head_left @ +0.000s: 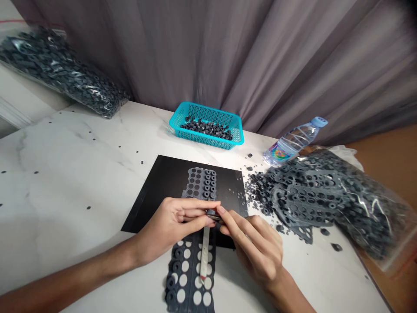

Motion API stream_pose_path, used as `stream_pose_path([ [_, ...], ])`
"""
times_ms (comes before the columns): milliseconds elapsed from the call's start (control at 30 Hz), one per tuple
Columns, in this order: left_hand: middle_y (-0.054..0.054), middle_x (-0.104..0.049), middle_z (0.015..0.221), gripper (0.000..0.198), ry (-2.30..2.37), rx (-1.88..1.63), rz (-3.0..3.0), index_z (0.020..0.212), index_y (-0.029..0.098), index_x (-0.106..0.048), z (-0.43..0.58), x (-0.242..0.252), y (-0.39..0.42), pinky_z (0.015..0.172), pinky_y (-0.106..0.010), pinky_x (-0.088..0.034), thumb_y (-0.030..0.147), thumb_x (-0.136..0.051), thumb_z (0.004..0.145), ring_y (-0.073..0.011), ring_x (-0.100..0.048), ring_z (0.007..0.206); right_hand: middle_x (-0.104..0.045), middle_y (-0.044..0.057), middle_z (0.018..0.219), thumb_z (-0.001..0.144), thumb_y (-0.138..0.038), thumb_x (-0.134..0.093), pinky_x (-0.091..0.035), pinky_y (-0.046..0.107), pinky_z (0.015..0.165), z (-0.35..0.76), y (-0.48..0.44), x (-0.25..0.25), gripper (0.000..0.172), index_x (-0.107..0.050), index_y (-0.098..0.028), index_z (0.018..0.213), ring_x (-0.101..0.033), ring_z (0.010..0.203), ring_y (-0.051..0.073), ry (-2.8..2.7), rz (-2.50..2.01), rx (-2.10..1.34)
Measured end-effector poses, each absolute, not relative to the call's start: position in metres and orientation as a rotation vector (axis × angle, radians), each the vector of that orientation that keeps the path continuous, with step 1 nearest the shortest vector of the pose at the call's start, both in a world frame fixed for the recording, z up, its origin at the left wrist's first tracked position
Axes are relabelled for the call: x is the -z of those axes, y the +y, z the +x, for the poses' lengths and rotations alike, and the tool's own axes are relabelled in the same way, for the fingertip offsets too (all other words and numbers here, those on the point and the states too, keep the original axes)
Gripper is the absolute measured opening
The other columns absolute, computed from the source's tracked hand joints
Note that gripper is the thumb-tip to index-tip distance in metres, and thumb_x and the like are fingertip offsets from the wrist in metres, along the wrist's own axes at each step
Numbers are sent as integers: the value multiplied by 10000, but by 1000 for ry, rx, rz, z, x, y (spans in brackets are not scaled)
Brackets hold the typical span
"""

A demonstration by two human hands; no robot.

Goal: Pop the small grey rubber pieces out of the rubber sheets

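Centre front, my left hand (177, 221) is closed, its thumb and fingers pinching a small dark rubber piece (211, 212). My right hand (256, 243) meets it there, fingertips pressed together at a thin, shiny dark edge that they largely cover; what it grips is unclear. Below the fingers runs a dark perforated rubber sheet (190, 278), with thick rings still seated along its left side. A white stick with a reddish end (204, 256) lies over the sheet, its upper end hidden by my hands. Farther up, the sheet's grey part (195, 180) holds two columns of rings.
A black mat (146, 191) lies under the sheet. Behind it stands a turquoise basket (206, 141) of small dark pieces. To the right are a water bottle (293, 141), loose bits and an open plastic bag (374, 217) spilling rubber sheets. Another full bag (65, 71) rests back left.
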State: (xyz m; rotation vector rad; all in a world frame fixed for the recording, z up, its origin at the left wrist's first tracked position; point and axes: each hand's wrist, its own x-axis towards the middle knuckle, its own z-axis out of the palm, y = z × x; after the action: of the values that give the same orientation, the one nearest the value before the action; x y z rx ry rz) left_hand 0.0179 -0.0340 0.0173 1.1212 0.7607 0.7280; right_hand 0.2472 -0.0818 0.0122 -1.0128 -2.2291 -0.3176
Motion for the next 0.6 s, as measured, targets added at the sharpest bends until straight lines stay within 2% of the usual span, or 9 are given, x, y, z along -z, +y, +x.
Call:
stream_pose_path([
  [167,-26,-768,1224,358,755,-712,1153,1285,252,-734,18,-20,-34,1050,-264,-575,322,-741,934,-204,-731,1152,-769,93,1129,981,-51,-647,-447,316,651,247,-85,-11,609,-464,-147,1554,-598,748,165,-2211,-1014,306],
  [333,-45,-768,1218,378,773,-727,1159,1287,231,-734,19,-20,-33,1053,-298,-579,326,-753,921,-219,-745,1121,-773,73,1140,967,-20,-643,-469,317,668,253,-84,-6,661,-449,-216,1568,-681,830,176,-2113,-1055,317],
  [600,-72,-781,1182,362,749,-738,1167,1267,190,-740,19,-23,-35,1046,-329,-590,304,-747,923,-233,-761,1083,-751,114,1134,954,20,-633,-464,327,702,259,-76,-7,623,-516,-197,1526,-649,821,186,-2035,-1088,210],
])
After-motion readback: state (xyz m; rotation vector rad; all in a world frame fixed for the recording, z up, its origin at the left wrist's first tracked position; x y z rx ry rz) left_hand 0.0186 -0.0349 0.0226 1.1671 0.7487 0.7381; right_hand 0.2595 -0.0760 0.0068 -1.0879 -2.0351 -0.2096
